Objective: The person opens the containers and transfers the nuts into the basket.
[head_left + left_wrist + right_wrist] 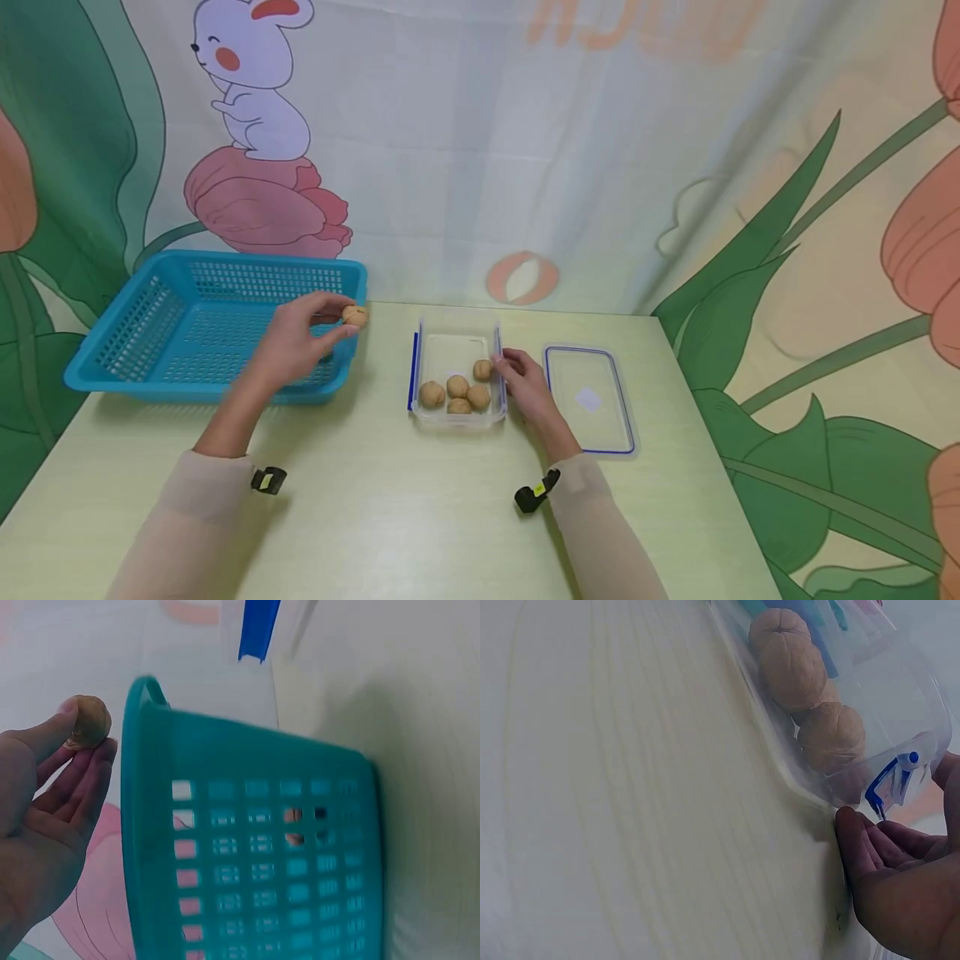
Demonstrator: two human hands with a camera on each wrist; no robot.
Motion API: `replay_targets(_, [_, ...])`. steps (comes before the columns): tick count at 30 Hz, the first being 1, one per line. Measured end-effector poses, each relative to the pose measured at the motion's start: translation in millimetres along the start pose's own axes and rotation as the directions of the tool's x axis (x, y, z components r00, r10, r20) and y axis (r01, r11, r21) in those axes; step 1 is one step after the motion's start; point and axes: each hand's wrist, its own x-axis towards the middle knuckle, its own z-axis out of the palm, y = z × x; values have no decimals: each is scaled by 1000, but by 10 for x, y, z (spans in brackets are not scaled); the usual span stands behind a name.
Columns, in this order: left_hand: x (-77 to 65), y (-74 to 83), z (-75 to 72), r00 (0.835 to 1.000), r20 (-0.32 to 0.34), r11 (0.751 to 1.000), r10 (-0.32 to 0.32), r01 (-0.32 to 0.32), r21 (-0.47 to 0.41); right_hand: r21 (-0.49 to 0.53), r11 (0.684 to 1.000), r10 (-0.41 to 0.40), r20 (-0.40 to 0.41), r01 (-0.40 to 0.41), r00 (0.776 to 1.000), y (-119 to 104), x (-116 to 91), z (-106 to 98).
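Note:
My left hand (288, 342) pinches a walnut (355, 317) between thumb and fingers, above the right rim of the blue basket (82, 375). The left wrist view shows this walnut (91, 722) at the fingertips, higher than the basket's rim. Several walnuts (457, 386) lie in a clear plastic container (459, 419), mostly toward its near end. My right hand (528, 387) holds the container's right side wall, with a fingertip over the rim. From the right wrist, other fingers (859, 844) appear low against its outside. Brown patches show through the basket's holes; their kind is unclear.
A clear lid (600, 425) with a blue seal lies flat on the table (420, 517), right of the container. The container's blue side clip (413, 371) hangs on its left. A printed curtain (465, 183) hangs behind the table's back edge.

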Motion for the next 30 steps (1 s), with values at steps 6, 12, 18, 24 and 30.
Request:
replay_targets(6, [-38, -168, -147, 995, 12, 995, -98, 98, 7, -6, 1000, 2, -16, -2, 1000, -33, 24, 8])
replay_targets(12, [-27, -398, -152, 987, 19, 987, -157, 157, 39, -2, 1000, 14, -20, -14, 1000, -23, 42, 3])
replay_targets(18, [-1, -591, -68, 979, 46, 979, -198, 195, 59, 9, 999, 33, -9, -33, 999, -8, 33, -8])
replay_targets(24, [45, -631, -44, 972, 72, 973, -223, 217, 75, 18, 1000, 14, -7, -14, 1000, -8, 6, -13])
replay_targets(30, [77, -644, -24, 967, 117, 971, -226, 215, 103, 34, 999, 10, 3, -11, 1000, -2, 1, -12])
